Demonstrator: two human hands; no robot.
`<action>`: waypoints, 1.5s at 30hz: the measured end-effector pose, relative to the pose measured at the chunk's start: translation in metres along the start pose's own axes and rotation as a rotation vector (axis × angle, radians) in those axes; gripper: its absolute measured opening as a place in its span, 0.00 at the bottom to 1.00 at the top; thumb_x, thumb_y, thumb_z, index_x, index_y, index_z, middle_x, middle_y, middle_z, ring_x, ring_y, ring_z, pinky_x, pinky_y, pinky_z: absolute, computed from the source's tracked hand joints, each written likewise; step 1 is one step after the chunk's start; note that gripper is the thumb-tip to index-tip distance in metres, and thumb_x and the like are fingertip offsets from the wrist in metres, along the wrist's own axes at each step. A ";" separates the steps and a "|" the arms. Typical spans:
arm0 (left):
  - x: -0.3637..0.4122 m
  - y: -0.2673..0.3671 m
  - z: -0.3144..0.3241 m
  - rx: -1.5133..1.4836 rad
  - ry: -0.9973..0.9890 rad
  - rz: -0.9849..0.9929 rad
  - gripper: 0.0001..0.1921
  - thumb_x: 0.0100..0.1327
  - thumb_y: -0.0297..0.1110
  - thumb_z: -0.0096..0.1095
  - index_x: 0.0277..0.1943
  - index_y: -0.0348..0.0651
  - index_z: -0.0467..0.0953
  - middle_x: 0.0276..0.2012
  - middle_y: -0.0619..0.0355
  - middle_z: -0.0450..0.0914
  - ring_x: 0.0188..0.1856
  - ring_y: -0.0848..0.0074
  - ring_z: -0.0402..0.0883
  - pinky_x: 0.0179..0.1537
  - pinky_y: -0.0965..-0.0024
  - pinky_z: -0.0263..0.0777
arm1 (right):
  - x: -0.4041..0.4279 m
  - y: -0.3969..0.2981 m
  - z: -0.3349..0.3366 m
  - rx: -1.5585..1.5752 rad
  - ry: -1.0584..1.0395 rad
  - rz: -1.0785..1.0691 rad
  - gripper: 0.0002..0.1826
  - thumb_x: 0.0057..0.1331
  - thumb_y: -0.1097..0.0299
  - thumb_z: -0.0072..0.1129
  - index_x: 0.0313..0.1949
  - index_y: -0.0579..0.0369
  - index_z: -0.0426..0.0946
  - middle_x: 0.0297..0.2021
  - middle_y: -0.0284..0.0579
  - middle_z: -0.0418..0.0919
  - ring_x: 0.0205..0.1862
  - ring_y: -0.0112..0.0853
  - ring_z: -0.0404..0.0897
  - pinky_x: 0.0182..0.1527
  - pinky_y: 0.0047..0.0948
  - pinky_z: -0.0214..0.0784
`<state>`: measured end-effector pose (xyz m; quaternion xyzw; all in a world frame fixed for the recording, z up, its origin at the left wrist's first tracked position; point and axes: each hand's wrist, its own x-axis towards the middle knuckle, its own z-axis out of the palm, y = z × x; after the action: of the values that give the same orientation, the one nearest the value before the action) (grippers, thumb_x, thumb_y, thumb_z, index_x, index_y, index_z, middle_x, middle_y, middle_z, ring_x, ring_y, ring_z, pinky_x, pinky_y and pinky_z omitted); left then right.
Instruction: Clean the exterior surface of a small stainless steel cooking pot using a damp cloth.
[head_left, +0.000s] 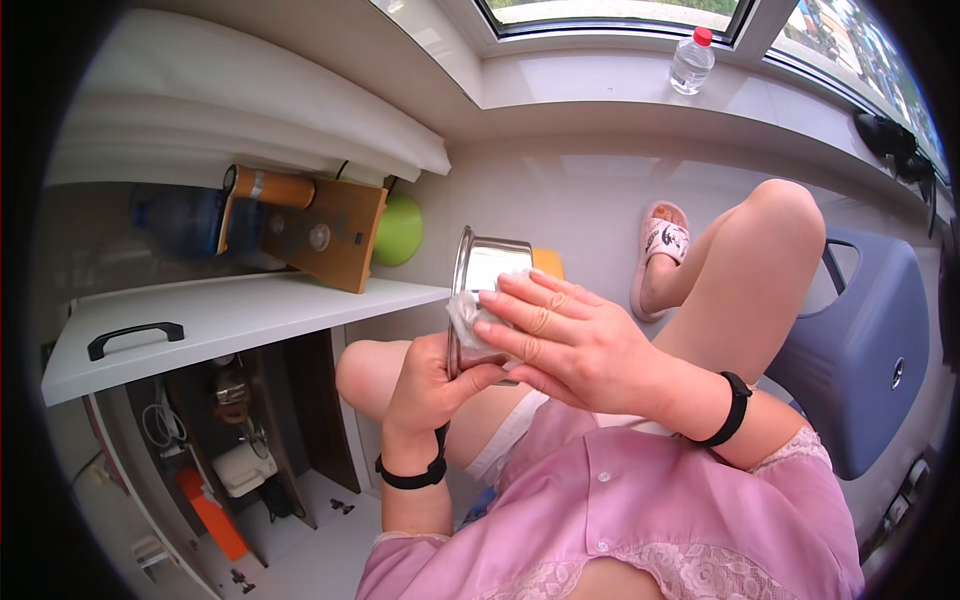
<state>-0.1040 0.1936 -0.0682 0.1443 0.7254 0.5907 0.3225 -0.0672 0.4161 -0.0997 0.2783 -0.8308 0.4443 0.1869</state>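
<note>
A shiny stainless steel bowl (489, 259) is tipped on its side in front of my body, its rim facing left. My left hand (442, 381) grips the rim from below, the thumb along the near side. My right hand (574, 341) presses a crumpled whitish cloth or tissue (466, 313) against the bowl's outer wall with its fingers stretched out. Part of the cloth is hidden under those fingers. Behind the bowl a yellow object (549, 262) shows only in part.
An open white cabinet door (247, 311) with a black handle reaches in from the left, above shelves holding cables and an orange box (212, 514). Beyond it stand a wooden stand (330, 232) and a green object (397, 230). A blue-grey plastic stool (862, 337) is at right; a bottle (691, 64) stands on the windowsill.
</note>
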 end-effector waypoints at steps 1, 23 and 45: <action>0.000 0.000 -0.001 -0.047 -0.055 -0.013 0.16 0.62 0.24 0.71 0.51 0.29 0.79 0.41 0.54 0.87 0.42 0.77 0.85 0.46 0.75 0.78 | 0.003 0.008 -0.004 -0.001 0.012 0.059 0.21 0.69 0.63 0.58 0.59 0.55 0.77 0.61 0.50 0.75 0.64 0.45 0.73 0.66 0.42 0.66; -0.013 -0.004 0.000 -0.015 -0.090 -0.059 0.16 0.57 0.29 0.78 0.44 0.28 0.81 0.38 0.54 0.87 0.40 0.80 0.84 0.43 0.78 0.77 | 0.005 0.043 -0.006 0.629 -0.031 0.527 0.20 0.76 0.60 0.49 0.60 0.59 0.76 0.58 0.55 0.78 0.57 0.45 0.80 0.59 0.34 0.72; -0.013 -0.007 -0.009 -0.239 -0.320 -0.105 0.16 0.54 0.13 0.69 0.48 0.28 0.79 0.41 0.53 0.86 0.46 0.73 0.84 0.48 0.72 0.73 | 0.006 0.079 -0.029 1.223 -0.177 0.815 0.07 0.74 0.70 0.55 0.42 0.60 0.79 0.34 0.32 0.79 0.36 0.18 0.77 0.37 0.19 0.71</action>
<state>-0.0988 0.1769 -0.0700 0.1590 0.5962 0.6245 0.4788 -0.1201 0.4741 -0.1309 0.0369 -0.4842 0.8380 -0.2490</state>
